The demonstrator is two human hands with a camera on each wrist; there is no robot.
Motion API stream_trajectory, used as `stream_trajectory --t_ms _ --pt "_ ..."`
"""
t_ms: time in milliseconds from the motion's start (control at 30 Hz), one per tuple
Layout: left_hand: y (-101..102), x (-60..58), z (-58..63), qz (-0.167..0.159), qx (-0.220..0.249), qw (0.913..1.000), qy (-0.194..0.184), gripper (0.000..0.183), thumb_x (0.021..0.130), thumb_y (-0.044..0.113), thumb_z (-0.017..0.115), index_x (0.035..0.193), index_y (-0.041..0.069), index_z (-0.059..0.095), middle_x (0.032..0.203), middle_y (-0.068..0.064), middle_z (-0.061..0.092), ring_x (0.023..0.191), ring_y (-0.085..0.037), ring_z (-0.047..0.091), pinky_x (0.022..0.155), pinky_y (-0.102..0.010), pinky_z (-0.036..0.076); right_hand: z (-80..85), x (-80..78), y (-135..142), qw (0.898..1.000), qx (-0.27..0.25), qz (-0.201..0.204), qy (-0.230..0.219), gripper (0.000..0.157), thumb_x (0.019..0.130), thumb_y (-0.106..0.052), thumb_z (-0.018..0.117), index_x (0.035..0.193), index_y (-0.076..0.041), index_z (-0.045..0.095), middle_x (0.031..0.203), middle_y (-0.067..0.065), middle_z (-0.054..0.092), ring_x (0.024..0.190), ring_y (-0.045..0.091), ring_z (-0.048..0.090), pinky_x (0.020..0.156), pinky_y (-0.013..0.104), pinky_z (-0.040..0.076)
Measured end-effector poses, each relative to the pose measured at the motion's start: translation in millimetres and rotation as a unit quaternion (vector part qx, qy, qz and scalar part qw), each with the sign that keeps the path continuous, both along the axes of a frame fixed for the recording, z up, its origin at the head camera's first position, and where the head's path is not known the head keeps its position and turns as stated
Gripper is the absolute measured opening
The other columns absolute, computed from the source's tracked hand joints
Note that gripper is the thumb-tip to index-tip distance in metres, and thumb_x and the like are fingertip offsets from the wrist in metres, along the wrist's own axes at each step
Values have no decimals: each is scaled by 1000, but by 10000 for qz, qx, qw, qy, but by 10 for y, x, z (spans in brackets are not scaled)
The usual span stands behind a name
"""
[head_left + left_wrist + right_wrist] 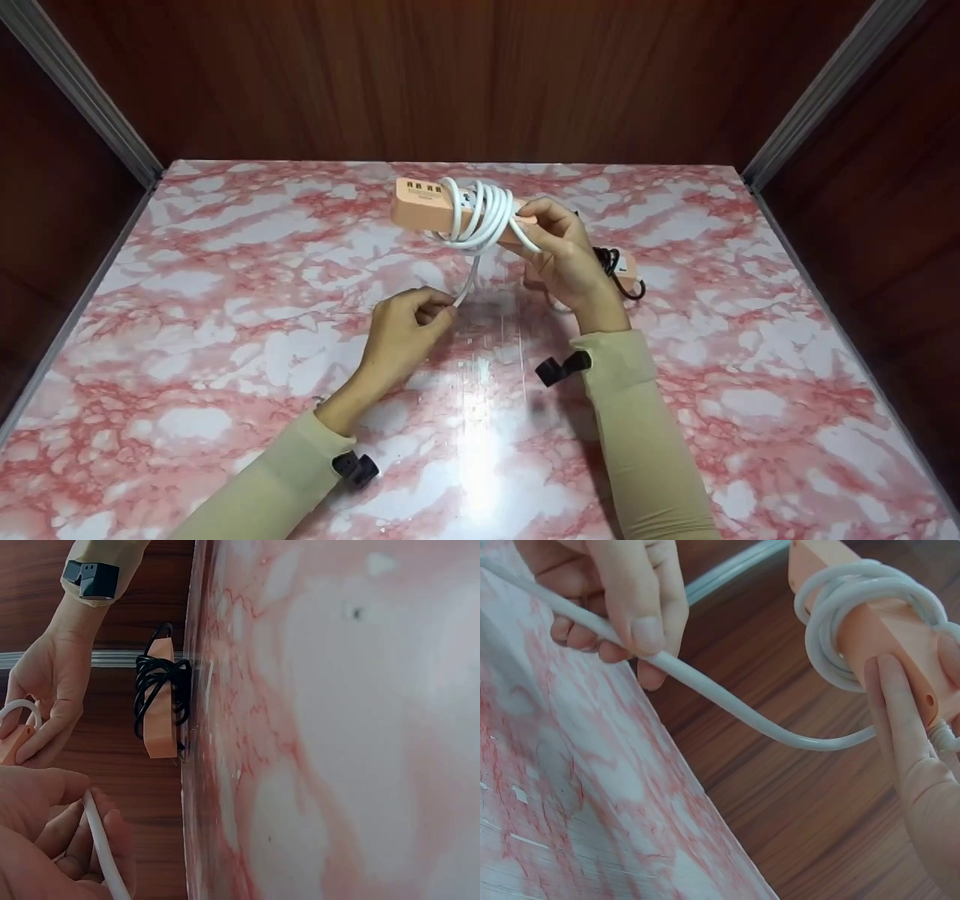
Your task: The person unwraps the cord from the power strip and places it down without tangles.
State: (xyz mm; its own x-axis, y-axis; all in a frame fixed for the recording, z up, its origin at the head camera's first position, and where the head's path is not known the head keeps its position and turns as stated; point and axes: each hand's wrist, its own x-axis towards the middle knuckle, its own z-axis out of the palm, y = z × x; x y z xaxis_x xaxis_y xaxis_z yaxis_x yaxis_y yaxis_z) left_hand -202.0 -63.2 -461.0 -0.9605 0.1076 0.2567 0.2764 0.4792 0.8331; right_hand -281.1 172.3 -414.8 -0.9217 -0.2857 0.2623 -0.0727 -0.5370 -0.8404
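My right hand [566, 255] grips one end of an orange power strip [420, 217], held up above the table. Several turns of white cord [491, 217] wrap around the strip's middle. Below and to the left, my left hand [409, 322] pinches the cord's free length between thumb and fingers. In the right wrist view this cord [727, 701] runs in a slack curve from the left hand to the strip [892, 637]. The left wrist view shows the pinched cord [103, 847] close up, the right hand [56, 690] beyond it.
Behind my right hand, a second orange power strip [626, 268], wound with black cord [607, 259], lies on the red-and-white marbled table [225, 360]. Dark wood panels [465, 82] stand at the back and sides, with metal strips [832, 94] at the corners.
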Motion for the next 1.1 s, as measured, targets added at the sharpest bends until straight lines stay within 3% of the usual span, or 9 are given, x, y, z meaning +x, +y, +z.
stream_trajectory --t_ms 267,700,967,1100 --pt "-26 21 48 -3 349 9994 -33 8 96 21 82 98 13 82 86 3 76 76 -13 68 73 -30 56 -5 -6 16 10000 -45 -10 47 17 95 7 61 99 -7 70 106 10 64 99 22 69 96 37 60" --pt "-127 -22 126 -29 346 9994 40 7 96 17 80 93 12 83 83 2 77 74 -14 68 72 -27 55 3 8 68 9998 -70 63 186 17 93 7 62 100 -8 69 106 10 62 97 22 69 94 36 60" --pt "-256 -136 217 288 151 9994 -136 10 95 24 80 95 16 84 81 3 76 72 -14 65 70 -31 51 15 18 128 9979 54 320 561 11 92 -4 76 99 -8 69 103 9 62 97 20 66 91 35 61" --pt "-321 -218 309 399 184 9990 -9 11 95 23 81 96 13 84 81 0 77 72 -16 65 68 -31 51 41 47 160 9968 205 339 699 10 92 -2 74 98 -8 69 103 10 62 97 20 64 89 35 62"
